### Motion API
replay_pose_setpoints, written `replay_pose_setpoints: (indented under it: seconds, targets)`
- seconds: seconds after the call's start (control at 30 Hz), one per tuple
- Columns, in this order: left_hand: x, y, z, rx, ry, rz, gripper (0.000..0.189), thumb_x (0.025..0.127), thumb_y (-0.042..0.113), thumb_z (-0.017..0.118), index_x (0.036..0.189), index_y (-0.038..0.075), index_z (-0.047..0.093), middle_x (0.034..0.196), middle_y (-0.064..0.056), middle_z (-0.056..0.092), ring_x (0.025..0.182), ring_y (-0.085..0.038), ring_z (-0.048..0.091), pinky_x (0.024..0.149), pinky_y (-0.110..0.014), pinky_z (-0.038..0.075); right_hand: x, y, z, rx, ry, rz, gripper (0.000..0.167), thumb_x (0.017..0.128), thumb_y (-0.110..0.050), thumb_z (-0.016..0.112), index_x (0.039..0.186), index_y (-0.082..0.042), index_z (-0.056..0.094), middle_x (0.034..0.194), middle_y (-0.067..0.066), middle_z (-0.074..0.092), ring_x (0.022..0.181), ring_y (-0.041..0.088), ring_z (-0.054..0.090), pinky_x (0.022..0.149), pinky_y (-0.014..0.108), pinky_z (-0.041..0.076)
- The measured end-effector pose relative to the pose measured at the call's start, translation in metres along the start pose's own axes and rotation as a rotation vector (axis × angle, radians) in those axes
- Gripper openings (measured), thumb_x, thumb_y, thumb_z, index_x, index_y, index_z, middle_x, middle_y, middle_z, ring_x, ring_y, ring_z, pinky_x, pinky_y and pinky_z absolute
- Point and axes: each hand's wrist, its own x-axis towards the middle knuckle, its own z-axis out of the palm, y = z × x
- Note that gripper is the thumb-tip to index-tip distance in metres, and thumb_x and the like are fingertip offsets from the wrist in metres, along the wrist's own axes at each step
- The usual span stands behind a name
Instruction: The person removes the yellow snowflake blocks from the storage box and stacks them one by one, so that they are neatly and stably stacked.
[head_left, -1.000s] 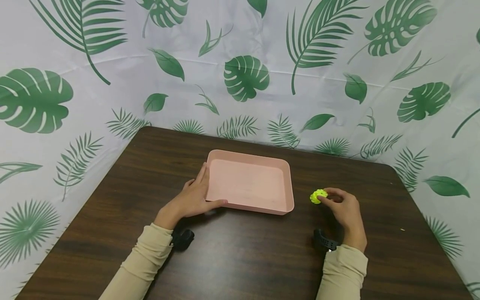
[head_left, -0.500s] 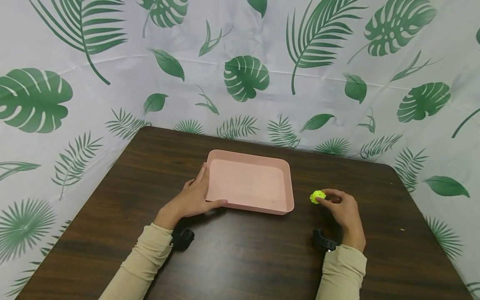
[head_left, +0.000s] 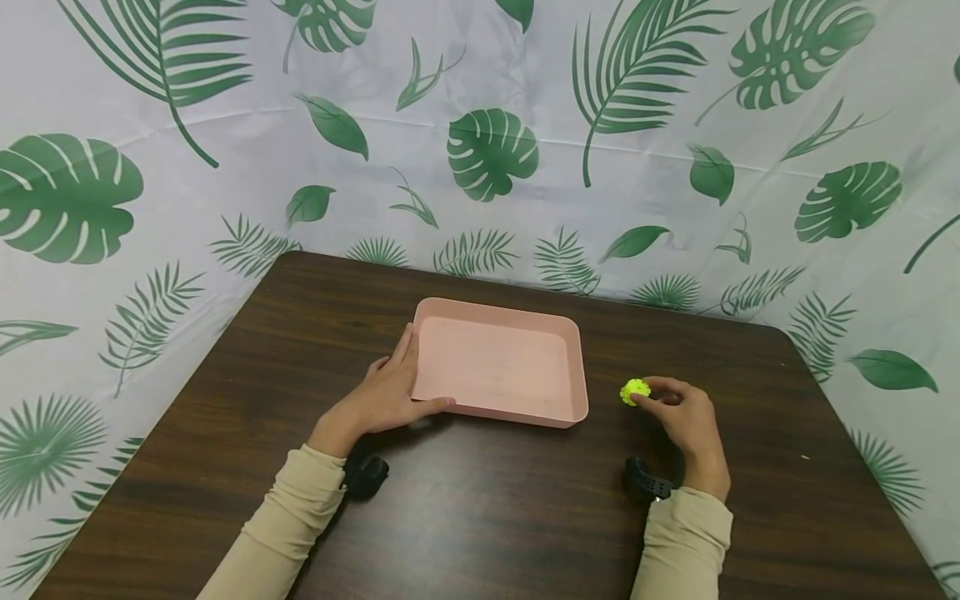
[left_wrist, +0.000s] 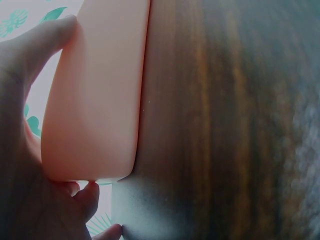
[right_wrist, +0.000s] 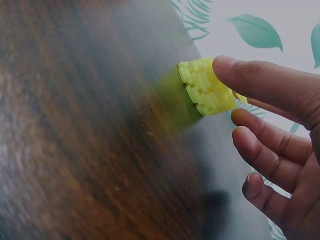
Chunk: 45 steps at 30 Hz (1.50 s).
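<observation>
A shallow pink rectangular tray (head_left: 495, 358) sits on the dark wooden table. My left hand (head_left: 378, 396) spreads around its near-left corner, the thumb lying along the front rim and the fingers straight against the left side. In the left wrist view, the thumb tip touches the upper edge of the tray's wall (left_wrist: 95, 100). To the tray's right, my right hand (head_left: 690, 421) pinches a small neon-yellow round piece (head_left: 634, 392) between thumb and index finger. Up close, this yellow piece (right_wrist: 205, 87) has a bumpy, brick-like side low at the tabletop; the other fingers are loosely bent away from it.
The dark wood-grain table (head_left: 510, 508) reaches back to a white cloth backdrop (head_left: 540, 167) printed with green leaves. Black straps with camera mounts (head_left: 366, 479) are worn on both wrists. A tiny pale speck (head_left: 805, 457) lies at the right.
The right hand and the yellow piece have shifted very slightly, with the piece turned a little. The left hand and the tray stay where they were.
</observation>
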Motion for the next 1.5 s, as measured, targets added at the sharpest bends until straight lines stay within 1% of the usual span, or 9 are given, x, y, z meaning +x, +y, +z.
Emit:
replay_pose_setpoints:
  seconds: [0.3, 0.63, 0.7, 0.8, 0.93, 1.0, 1.23, 1.4, 1.5]
  targets:
    - [0.001, -0.001, 0.000, 0.002, 0.004, 0.005, 0.120, 0.091, 0.069, 0.063, 0.163, -0.005, -0.001, 0.171, -0.022, -0.009, 0.156, -0.037, 0.019, 0.116, -0.070, 0.020, 0.000, -0.001, -0.001, -0.001, -0.032, 0.011, 0.050, 0.094, -0.029, 0.079, 0.132, 0.002, 0.067, 0.125, 0.025, 0.066, 0.103, 0.034, 0.063, 0.077, 0.030, 0.049]
    - [0.000, -0.001, -0.001, -0.001, 0.007, 0.005, 0.121, 0.091, 0.069, 0.063, 0.163, -0.005, 0.000, 0.171, -0.022, -0.008, 0.157, -0.035, 0.015, 0.116, -0.070, 0.020, 0.000, -0.002, -0.002, 0.000, -0.032, 0.014, 0.059, 0.096, -0.036, 0.076, 0.138, 0.001, 0.061, 0.127, 0.024, 0.064, 0.105, 0.032, 0.061, 0.080, 0.027, 0.048]
    - [0.000, -0.002, 0.000, 0.003, 0.009, 0.004, 0.121, 0.091, 0.069, 0.063, 0.163, -0.005, 0.000, 0.171, -0.023, -0.008, 0.157, -0.035, 0.015, 0.116, -0.069, 0.020, -0.001, -0.002, -0.002, 0.004, -0.033, 0.009, 0.060, 0.096, -0.037, 0.076, 0.139, 0.001, 0.060, 0.128, 0.025, 0.064, 0.107, 0.034, 0.061, 0.082, 0.031, 0.049]
    - [0.000, -0.002, 0.000, 0.004, 0.008, 0.004, 0.121, 0.091, 0.069, 0.062, 0.163, -0.005, -0.001, 0.171, -0.023, -0.008, 0.157, -0.035, 0.015, 0.116, -0.069, 0.020, 0.000, -0.002, -0.003, 0.013, -0.034, -0.001, 0.062, 0.096, -0.037, 0.076, 0.141, 0.002, 0.059, 0.129, 0.026, 0.063, 0.111, 0.037, 0.061, 0.089, 0.041, 0.050]
    - [0.000, -0.002, 0.000, 0.003, 0.003, 0.002, 0.121, 0.091, 0.070, 0.062, 0.163, -0.005, -0.001, 0.171, -0.023, -0.009, 0.157, -0.035, 0.015, 0.117, -0.068, 0.020, -0.001, -0.003, -0.004, 0.016, -0.041, -0.012, 0.066, 0.096, -0.040, 0.074, 0.143, 0.003, 0.056, 0.134, 0.029, 0.059, 0.117, 0.043, 0.058, 0.097, 0.055, 0.048]
    - [0.000, -0.003, 0.001, 0.002, 0.001, 0.001, 0.121, 0.091, 0.070, 0.062, 0.162, -0.005, -0.001, 0.171, -0.024, -0.008, 0.157, -0.036, 0.016, 0.117, -0.068, 0.020, -0.001, -0.004, -0.004, 0.013, -0.038, -0.015, 0.067, 0.097, -0.042, 0.073, 0.144, 0.003, 0.055, 0.136, 0.031, 0.058, 0.120, 0.045, 0.057, 0.099, 0.059, 0.047]
    - [0.000, -0.003, 0.002, -0.007, -0.006, -0.004, 0.122, 0.090, 0.071, 0.062, 0.163, -0.004, 0.000, 0.171, -0.023, -0.009, 0.156, -0.037, 0.019, 0.117, -0.067, 0.019, 0.000, -0.020, -0.001, -0.004, -0.006, -0.033, 0.067, 0.099, -0.044, 0.070, 0.143, 0.004, 0.056, 0.142, 0.031, 0.053, 0.127, 0.047, 0.052, 0.103, 0.063, 0.043]
    - [0.000, -0.004, 0.003, -0.008, -0.008, -0.002, 0.122, 0.090, 0.072, 0.061, 0.163, -0.004, -0.001, 0.171, -0.021, -0.012, 0.156, -0.037, 0.018, 0.117, -0.067, 0.019, 0.001, -0.040, 0.005, -0.014, 0.033, -0.096, 0.062, 0.099, -0.040, 0.071, 0.140, 0.005, 0.058, 0.137, 0.029, 0.054, 0.126, 0.049, 0.052, 0.106, 0.064, 0.041]
    - [0.000, -0.004, 0.001, -0.004, -0.007, -0.007, 0.122, 0.090, 0.072, 0.061, 0.163, -0.004, -0.001, 0.171, -0.021, -0.012, 0.156, -0.037, 0.019, 0.117, -0.067, 0.019, 0.004, -0.056, 0.009, -0.025, 0.030, -0.143, 0.060, 0.099, -0.039, 0.071, 0.140, 0.004, 0.059, 0.135, 0.028, 0.055, 0.125, 0.049, 0.053, 0.105, 0.065, 0.041]
